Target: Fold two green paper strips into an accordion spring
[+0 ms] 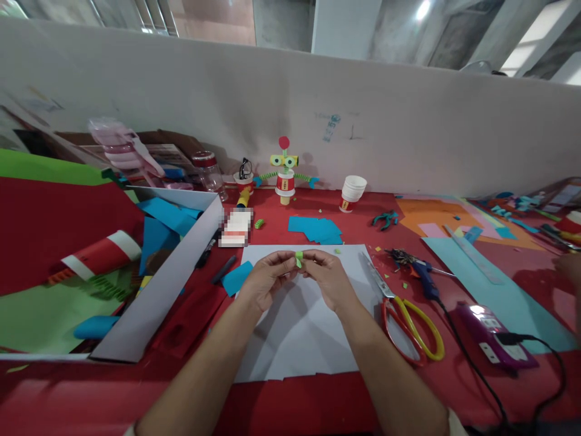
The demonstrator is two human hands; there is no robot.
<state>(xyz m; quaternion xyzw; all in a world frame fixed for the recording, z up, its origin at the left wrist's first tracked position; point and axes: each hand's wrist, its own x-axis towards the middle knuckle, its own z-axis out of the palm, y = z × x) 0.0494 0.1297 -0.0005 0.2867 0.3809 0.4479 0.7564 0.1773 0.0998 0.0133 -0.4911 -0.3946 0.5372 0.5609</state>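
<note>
Over the white paper (pixel 313 339), my left hand (pixel 270 280) and my right hand (pixel 327 277) meet at the fingertips. Between them they pinch a small light-green paper strip (pixel 298 259), which looks folded. Both hands are closed on it, and the fingers hide part of it. A blue paper piece (pixel 236 278) lies just left of my left hand. To the right of my right hand rest large scissors (pixel 402 315) with one red and one yellow handle loop, blades pointing away. Beyond the hands are cut blue sheets (pixel 315 229) and a small green folded piece (pixel 259 224).
A paper-cup robot figure (pixel 285 181) stands by the wall, with stacked paper cups (pixel 353 192) to its right. A white box (pixel 177 272) of coloured paper fills the left. At right lie a glue gun (pixel 425 280), a purple device (pixel 497 339) with cables, pliers (pixel 385 220) and a ruler (pixel 474 255).
</note>
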